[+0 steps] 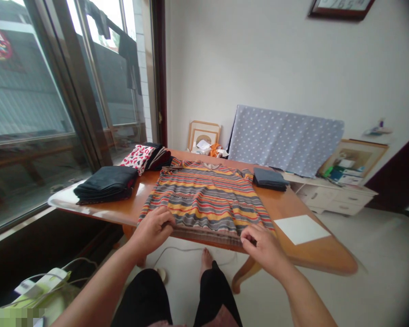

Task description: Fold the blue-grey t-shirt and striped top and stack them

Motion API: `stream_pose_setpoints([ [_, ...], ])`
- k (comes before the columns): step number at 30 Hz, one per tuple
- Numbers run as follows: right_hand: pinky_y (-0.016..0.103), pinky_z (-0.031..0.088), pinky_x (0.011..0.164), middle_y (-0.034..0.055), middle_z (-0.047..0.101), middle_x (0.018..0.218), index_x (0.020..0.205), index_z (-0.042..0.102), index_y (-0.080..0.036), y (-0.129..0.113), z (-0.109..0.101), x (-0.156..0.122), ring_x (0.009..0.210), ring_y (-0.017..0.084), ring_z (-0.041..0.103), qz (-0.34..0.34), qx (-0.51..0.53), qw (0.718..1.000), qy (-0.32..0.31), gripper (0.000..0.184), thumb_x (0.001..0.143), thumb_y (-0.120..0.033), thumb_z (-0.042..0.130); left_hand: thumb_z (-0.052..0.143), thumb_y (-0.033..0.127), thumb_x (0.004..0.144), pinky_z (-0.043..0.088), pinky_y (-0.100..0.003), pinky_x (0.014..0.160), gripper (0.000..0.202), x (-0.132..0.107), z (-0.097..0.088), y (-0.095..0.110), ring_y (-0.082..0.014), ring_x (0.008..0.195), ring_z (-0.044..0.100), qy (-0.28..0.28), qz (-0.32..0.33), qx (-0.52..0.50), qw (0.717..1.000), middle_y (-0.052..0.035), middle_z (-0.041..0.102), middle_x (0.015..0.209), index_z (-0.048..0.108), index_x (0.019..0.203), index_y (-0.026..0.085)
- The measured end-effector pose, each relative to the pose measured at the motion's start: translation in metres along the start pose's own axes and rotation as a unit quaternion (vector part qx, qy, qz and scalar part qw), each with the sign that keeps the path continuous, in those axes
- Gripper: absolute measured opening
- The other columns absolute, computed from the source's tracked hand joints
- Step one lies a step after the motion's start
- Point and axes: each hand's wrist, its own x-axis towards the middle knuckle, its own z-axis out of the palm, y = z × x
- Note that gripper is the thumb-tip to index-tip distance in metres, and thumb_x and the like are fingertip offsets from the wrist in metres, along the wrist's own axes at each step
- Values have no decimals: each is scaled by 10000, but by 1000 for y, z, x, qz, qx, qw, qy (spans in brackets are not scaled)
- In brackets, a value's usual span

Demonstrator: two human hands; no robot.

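a striped short-sleeved t-shirt lies spread flat on a honey-toned wooden table, its collar toward the far side and its red, yellow and grey bands running across. its hem reaches the table's near edge, and a strip there looks lifted or doubled, though the blur leaves that uncertain. the left hand and the right hand are both at that hem, well apart, one toward each side. the fingers of each are curled and appear to pinch the cloth against the thumb: gripping the hem, not released, and not clenched into a fist. the step in hand appears to be taking up the hem evenly, and the next move seems to call for keeping both hands level so the stripes stay square. left of the shirt sits a stack of folded dark clothes, with a red-and-white patterned cloth beyond it. a folded slate-blue garment lies just right of the shirt's shoulder, and a white sheet lies near the table's right edge.
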Motion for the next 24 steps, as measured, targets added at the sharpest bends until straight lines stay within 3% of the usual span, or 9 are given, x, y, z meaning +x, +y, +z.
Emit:
stream_pose_setpoints([
  [4, 309, 412, 762, -3, 674, 819, 770, 665, -257, -1, 4, -3, 835, 198, 603, 11, 7, 997, -70, 123, 861, -280, 586, 554, 179, 776, 454, -307, 762, 122, -10, -5, -4, -205, 839, 587, -62, -30, -13, 998, -33, 632, 838, 666, 758, 225],
  [6, 307, 422, 764, -1, 685, 829, 783, 685, -262, 1, 6, -2, 843, 198, 615, 18, 22, 996, -80, 147, 875, -313, 582, 562, 235, 819, 459, -309, 775, 125, -13, -3, -8, -205, 841, 593, -62, -41, -39, 996, -33, 646, 849, 680, 779, 225],
  [8, 308, 437, 780, 6, 702, 862, 820, 697, -265, 4, 6, -1, 862, 201, 629, 25, 44, 997, -65, 189, 905, -346, 549, 536, 308, 877, 465, -313, 790, 182, -13, -3, -15, -203, 841, 599, -17, -66, -77, 995, -35, 660, 856, 684, 820, 219],
  [12, 314, 469, 776, 19, 730, 933, 903, 700, -275, 18, 5, 1, 876, 218, 653, 60, 74, 995, -10, 279, 947, -452, 489, 499, 428, 911, 464, -291, 711, 282, -16, -12, -39, -199, 790, 608, 167, -195, -131, 958, -31, 670, 826, 657, 892, 196],
  [15, 312, 488, 762, 13, 747, 941, 931, 704, -290, 33, 6, 2, 867, 226, 673, 84, 74, 994, 6, 298, 937, -499, 491, 494, 475, 904, 431, -273, 658, 312, -27, -24, -58, -200, 767, 611, 241, -303, -57, 920, -24, 668, 802, 637, 896, 198],
  [17, 313, 497, 760, 17, 758, 959, 952, 712, -294, 42, 8, 4, 887, 238, 685, 94, 65, 993, 9, 312, 924, -521, 500, 481, 542, 902, 397, -264, 629, 367, -35, -30, -63, -198, 746, 607, 211, -363, 16, 907, -22, 665, 779, 634, 865, 210],
  [19, 318, 502, 755, 26, 765, 977, 963, 720, -293, 48, 11, 7, 911, 252, 692, 101, 51, 994, 13, 336, 913, -544, 501, 480, 636, 882, 358, -260, 597, 442, -41, -30, -61, -197, 718, 602, 146, -402, 59, 902, -20, 665, 761, 631, 841, 223],
  [22, 326, 503, 743, 38, 767, 975, 962, 725, -288, 54, 19, 12, 902, 260, 699, 104, 33, 994, 18, 372, 907, -568, 487, 540, 708, 815, 305, -263, 573, 477, -44, -22, -51, -196, 707, 600, 67, -413, 91, 904, -14, 671, 764, 614, 836, 237],
  [24, 332, 503, 735, 44, 764, 955, 965, 725, -281, 58, 25, 15, 874, 257, 699, 104, 31, 994, 10, 392, 905, -578, 475, 584, 633, 814, 282, -266, 569, 390, -43, -16, -47, -191, 716, 599, 46, -407, 108, 906, -7, 673, 780, 600, 835, 244],
])
